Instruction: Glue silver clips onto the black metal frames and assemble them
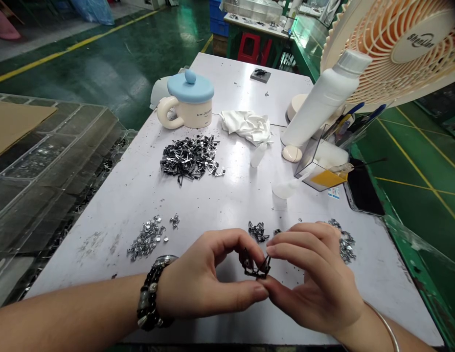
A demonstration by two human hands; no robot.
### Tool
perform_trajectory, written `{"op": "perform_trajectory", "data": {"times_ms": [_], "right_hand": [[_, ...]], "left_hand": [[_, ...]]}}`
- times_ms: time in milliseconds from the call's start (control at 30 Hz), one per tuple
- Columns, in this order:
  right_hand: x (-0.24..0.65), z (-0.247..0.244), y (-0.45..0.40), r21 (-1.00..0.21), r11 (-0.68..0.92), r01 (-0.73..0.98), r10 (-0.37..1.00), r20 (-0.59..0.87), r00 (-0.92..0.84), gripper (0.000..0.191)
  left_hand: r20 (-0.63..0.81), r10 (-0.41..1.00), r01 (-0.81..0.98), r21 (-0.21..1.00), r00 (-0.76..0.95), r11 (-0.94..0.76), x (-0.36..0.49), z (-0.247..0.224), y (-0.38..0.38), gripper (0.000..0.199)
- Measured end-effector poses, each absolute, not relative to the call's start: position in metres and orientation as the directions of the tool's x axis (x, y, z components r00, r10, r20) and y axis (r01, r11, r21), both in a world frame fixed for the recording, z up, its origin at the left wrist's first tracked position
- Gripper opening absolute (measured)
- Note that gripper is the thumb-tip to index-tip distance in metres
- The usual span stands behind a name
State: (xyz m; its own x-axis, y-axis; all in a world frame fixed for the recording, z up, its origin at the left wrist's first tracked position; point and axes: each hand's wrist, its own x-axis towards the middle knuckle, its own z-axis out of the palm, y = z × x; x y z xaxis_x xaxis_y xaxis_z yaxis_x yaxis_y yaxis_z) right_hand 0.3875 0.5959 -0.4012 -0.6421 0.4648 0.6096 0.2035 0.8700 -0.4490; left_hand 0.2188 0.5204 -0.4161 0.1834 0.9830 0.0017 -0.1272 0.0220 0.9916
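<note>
Hands meet low in the middle of the frame over the white table (227,195), sharing one small black metal piece (256,268) between them. The left hand (209,283) curls into a ring, thumb and forefinger pinching the left end of the piece, the other fingers arched above it; a beaded bracelet (148,298) sits on that wrist. The right hand (315,278) comes in from the lower right with the palm turned toward the camera, thumb under and fingertips over the right end, a thin bangle (387,327) on its wrist. Both hands are closed on the piece, which is raised just off the table. Judging by the grip, the step in hand looks like splitting or bending a frame of small stamped parts; the next move likely calls for a short, firm twist from both thumbs without letting bits fly. Behind the fingers lies a small dark cluster of parts (257,231). Shiny bits (147,238) are heaped at lower left, more shiny bits (345,242) lie just beside the right hand, and a big dark pile (191,159) sits in the middle, before a mug with a blue lid (189,105). A crumpled cloth (247,126), a white bottle (323,100) and a fan (399,49) fill the upper right.
</note>
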Motion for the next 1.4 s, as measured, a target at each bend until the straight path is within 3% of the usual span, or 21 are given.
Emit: {"op": "perform_trajectory", "data": {"times_ms": [267,400,567,700,800,1133,1400], "right_hand": [[0.387,-0.403,0.596,-0.495,0.844,0.204,0.486,0.547,-0.682,0.015],[0.388,-0.401,0.598,-0.510,0.818,0.266,0.525,0.473,-0.707,0.016],[0.395,-0.404,0.608,-0.440,0.776,0.452,0.601,0.298,-0.742,0.017],[0.397,-0.412,0.614,-0.412,0.714,0.566,0.662,0.136,-0.737,0.015],[0.397,-0.416,0.614,-0.412,0.692,0.593,0.676,0.081,-0.732,0.015],[0.399,-0.415,0.619,-0.462,0.661,0.591,0.680,0.037,-0.732,0.014],[0.400,-0.422,0.624,-0.361,0.713,0.601,0.663,0.069,-0.745,0.025]], "left_hand": [[0.224,0.966,0.180,0.953,0.131,-0.245,0.216,-0.417,0.522,0.018],[0.210,0.969,0.296,0.924,0.131,-0.241,0.213,-0.420,0.522,0.023],[0.216,0.975,0.454,0.875,-0.054,-0.168,0.209,-0.420,0.527,0.038],[0.137,0.968,0.440,0.898,-0.212,-0.031,0.206,-0.419,0.532,0.026],[0.102,0.969,0.420,0.907,-0.225,0.002,0.205,-0.419,0.533,0.023],[0.142,0.969,0.438,0.898,-0.200,-0.041,0.205,-0.420,0.532,0.018],[0.225,0.917,0.497,0.867,-0.331,-0.034,0.191,-0.415,0.536,0.008]]}}
